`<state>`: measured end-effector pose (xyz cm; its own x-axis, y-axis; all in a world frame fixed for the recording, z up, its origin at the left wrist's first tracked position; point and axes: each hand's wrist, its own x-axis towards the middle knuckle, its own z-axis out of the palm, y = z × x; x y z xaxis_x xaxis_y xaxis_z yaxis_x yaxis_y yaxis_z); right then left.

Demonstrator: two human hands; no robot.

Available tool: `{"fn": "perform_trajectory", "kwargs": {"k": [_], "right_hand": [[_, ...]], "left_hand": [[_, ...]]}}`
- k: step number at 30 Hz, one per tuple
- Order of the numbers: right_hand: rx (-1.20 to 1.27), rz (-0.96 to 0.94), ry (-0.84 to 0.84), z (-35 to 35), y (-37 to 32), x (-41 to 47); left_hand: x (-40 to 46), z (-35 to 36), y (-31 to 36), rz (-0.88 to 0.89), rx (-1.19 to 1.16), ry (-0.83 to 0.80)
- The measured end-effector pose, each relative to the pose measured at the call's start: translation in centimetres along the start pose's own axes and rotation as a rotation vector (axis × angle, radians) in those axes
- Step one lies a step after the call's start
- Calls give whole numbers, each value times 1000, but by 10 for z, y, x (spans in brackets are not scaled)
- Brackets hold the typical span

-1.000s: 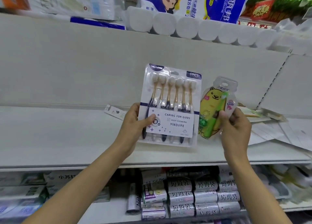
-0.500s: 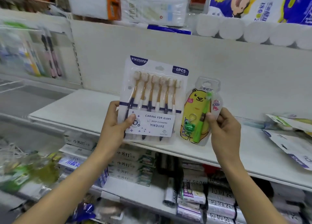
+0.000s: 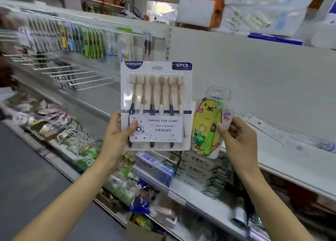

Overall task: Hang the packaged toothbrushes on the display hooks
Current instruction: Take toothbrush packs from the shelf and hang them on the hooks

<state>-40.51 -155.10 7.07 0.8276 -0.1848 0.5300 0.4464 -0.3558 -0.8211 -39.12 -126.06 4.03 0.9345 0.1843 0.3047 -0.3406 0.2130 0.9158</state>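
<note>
STEP: carrying, nothing hung | six-brush pack (image 3: 156, 104) pinched by left hand (image 3: 119, 131) | bear-card toothbrush (image 3: 209, 124), just right of pack, pinched by right hand (image 3: 238, 137) | NEXT: hang-holes to be threaded onto bare display hooks (image 3: 72, 75), upper left of pack.

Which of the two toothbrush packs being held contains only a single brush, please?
The yellow bear pack in the right hand: it holds one green brush, while the white pack in the left hand shows six.

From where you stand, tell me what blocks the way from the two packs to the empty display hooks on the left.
Nothing visible does. The left hand holds the six-pack of toothbrushes, the right hand the child's toothbrush pack; open air lies between them and the bare display hooks at left.
</note>
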Motion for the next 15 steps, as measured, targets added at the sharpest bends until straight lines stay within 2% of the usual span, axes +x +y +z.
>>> {"fn": "perform_trajectory", "kwargs": {"k": [5, 15], "right_hand": [[25, 16, -93, 99, -24, -19], [82, -5, -282, 279, -71, -38]], "left_hand": [[2, -100, 14, 16, 24, 103], [-5, -277, 50, -92, 42, 289]]}}
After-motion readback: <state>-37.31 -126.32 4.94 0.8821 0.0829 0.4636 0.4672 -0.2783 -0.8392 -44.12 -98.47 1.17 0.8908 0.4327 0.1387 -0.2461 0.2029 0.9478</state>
